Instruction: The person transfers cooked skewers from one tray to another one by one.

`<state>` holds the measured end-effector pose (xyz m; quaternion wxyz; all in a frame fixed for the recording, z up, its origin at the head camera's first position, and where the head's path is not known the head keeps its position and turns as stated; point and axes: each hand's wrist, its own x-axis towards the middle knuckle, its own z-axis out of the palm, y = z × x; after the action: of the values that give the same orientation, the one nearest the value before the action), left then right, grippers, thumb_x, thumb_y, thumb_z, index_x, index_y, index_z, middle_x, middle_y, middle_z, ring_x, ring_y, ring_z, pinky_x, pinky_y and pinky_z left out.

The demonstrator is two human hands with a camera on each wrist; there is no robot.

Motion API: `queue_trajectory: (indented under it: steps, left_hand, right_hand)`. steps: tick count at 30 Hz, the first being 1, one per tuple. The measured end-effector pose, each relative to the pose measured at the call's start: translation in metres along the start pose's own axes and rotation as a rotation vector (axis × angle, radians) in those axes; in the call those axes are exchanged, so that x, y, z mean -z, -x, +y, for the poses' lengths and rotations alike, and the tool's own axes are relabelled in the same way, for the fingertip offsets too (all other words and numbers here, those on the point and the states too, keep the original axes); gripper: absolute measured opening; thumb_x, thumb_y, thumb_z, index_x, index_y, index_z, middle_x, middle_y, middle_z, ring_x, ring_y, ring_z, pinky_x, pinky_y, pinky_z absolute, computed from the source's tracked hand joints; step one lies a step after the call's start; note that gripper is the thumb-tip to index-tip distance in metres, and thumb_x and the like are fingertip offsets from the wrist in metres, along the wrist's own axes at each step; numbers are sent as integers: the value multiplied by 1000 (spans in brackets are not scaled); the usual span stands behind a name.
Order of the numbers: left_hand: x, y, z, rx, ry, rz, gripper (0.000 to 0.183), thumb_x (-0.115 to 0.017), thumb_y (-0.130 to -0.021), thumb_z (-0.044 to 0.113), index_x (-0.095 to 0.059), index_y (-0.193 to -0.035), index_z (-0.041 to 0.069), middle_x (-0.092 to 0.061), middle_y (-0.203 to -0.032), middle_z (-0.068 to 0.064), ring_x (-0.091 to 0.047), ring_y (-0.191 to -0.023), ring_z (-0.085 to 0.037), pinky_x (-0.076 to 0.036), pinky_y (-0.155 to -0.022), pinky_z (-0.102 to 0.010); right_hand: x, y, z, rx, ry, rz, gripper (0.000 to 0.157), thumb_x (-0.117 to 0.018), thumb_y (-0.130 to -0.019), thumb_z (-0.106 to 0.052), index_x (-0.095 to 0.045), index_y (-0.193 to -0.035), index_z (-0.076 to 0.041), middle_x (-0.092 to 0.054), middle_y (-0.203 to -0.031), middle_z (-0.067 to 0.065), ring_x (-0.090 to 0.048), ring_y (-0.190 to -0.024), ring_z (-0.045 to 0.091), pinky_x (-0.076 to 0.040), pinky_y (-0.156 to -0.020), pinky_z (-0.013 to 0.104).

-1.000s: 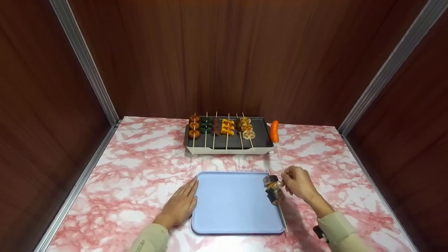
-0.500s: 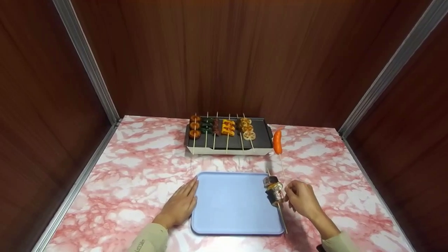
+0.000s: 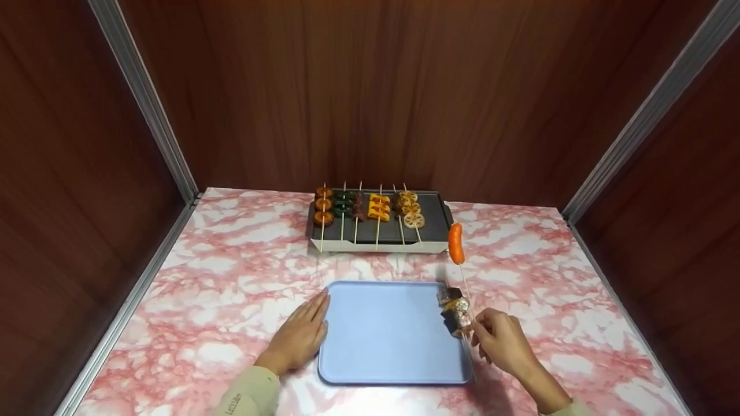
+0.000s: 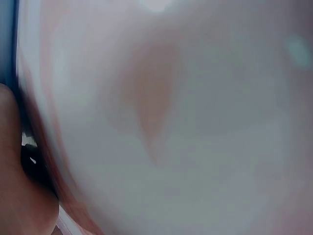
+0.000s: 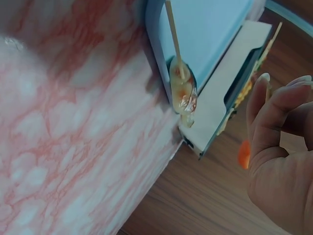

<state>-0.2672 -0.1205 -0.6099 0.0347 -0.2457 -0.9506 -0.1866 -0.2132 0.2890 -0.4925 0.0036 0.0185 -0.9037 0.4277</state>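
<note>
In the head view my right hand [image 3: 502,341] pinches the thin stick of a sausage skewer [image 3: 456,244]. Its orange sausage points away from me, overlapping the grill's front right corner. The same hand [image 5: 281,142] shows in the right wrist view, finger and thumb together, with a bit of the sausage [image 5: 243,154] behind it. A skewer of dark-skinned chunks [image 3: 457,315] lies along the right rim of the blue tray [image 3: 393,335], just left of my right hand. My left hand [image 3: 296,335] rests at the tray's left edge, fingers extended.
Behind the tray stands a dark grill plate [image 3: 430,228] in a pale base, bearing several skewers, among them lotus root slices [image 3: 414,221] and yellow pieces [image 3: 378,208]. The table [image 3: 231,289] has a red and white marbled top. Wood-grain walls enclose it at the back and sides.
My right hand has drawn the sausage skewer toward me, from beside the grill to the tray's right side, the sausage lately shifting slightly left. The left hand has stayed in place.
</note>
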Motion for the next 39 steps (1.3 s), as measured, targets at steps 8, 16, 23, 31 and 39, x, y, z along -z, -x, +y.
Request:
queue_trajectory:
  steps: [8,16,23,31,39]
  left_hand:
    - [5,0,5,6,29,-9,57,-33,-112,30,-26,-161,1,-18,-170,-12,-23,-155,-32,-22,-125,-46]
    - [6,2,8,-19,47,22,55,-36,-112,25,-29,-159,-3,-23,-168,-17,-27,-153,-36,-25,-123,-51]
    - [7,2,8,-17,55,46,55,-35,-112,26,-30,-159,-2,-25,-168,-17,-29,-152,-37,-26,-122,-52]
    - [7,4,9,-13,51,19,56,-36,-111,26,-29,-159,-2,-23,-168,-16,-26,-153,-36,-25,-123,-51]
    - [6,2,6,-8,41,12,56,-35,-112,27,-28,-160,-1,-20,-170,-14,-25,-154,-34,-24,-124,-50]
  right_hand:
    - [-4,13,0,-26,-7,-24,14,-57,-98,2,-64,-86,2,-66,-63,10,-61,-43,35,-50,-34,35]
    - [-10,23,3,-25,-10,-4,14,-61,-97,2,-62,-84,2,-65,-60,7,-56,-38,18,-47,-33,31]
    - [-15,31,3,-9,-21,-36,15,-59,-97,2,-62,-82,2,-65,-61,6,-54,-38,11,-47,-33,30]
    - [-24,42,6,37,-29,-96,15,-59,-97,2,-60,-82,2,-65,-61,3,-53,-39,7,-47,-33,28]
    - [-31,49,9,78,-44,-132,15,-60,-97,2,-60,-83,2,-64,-60,0,-52,-39,3,-46,-34,26]
